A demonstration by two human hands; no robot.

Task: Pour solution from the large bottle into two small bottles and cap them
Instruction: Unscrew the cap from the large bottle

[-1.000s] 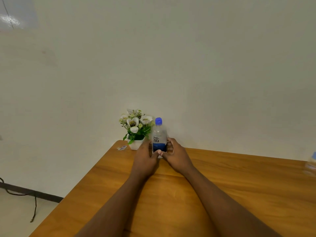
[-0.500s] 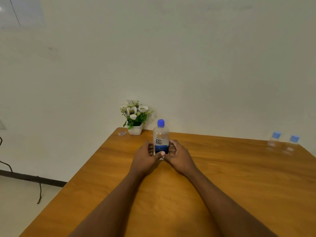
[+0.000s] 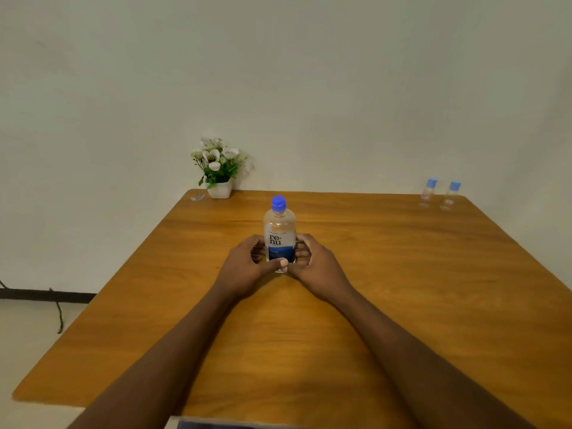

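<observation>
The large clear bottle (image 3: 279, 231), with a blue cap and a white and blue "re-nu" label, stands upright on the wooden table (image 3: 402, 305) near its middle. My left hand (image 3: 247, 267) wraps its lower left side and my right hand (image 3: 312, 264) its lower right side; the thumbs meet in front of the base. Two small clear bottles with light blue caps (image 3: 428, 193) (image 3: 450, 196) stand side by side at the far right corner, well away from both hands.
A white pot of artificial white flowers (image 3: 218, 168) sits at the table's far left corner, with a small clear scrap (image 3: 197, 198) beside it. A plain wall runs behind the table. A dark cable (image 3: 58, 311) hangs on the floor at left.
The view has tilted down and turned right, so both small bottles and more table now show. Both hands have brought the large bottle toward me, away from the flower pot.
</observation>
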